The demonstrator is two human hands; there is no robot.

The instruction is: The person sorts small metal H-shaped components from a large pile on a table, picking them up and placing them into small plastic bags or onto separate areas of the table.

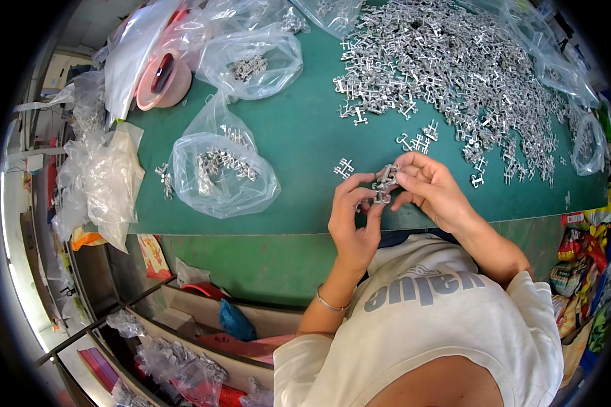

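Observation:
Both hands meet over the near edge of a green table (299, 149). Fingers of my left hand (354, 220) are closed on small silvery metal parts (382, 192). My right hand (433, 190) pinches the same parts from the other side with thumb and forefinger. How many pieces are between the fingers I cannot tell. A loose metal part (344, 168) lies just beyond my left hand, and a few more (419, 140) lie beyond my right. To the left, an open clear plastic bag (261, 193) contains several such parts.
A wide heap of metal parts (448, 61) covers the far right. Another clear bag (285, 57) with parts sits at the back, beside a pink tub (176, 91) holding a dark red tool. Crumpled plastic bags (112, 176) hang over the left edge. Open drawers (183, 319) are below the table.

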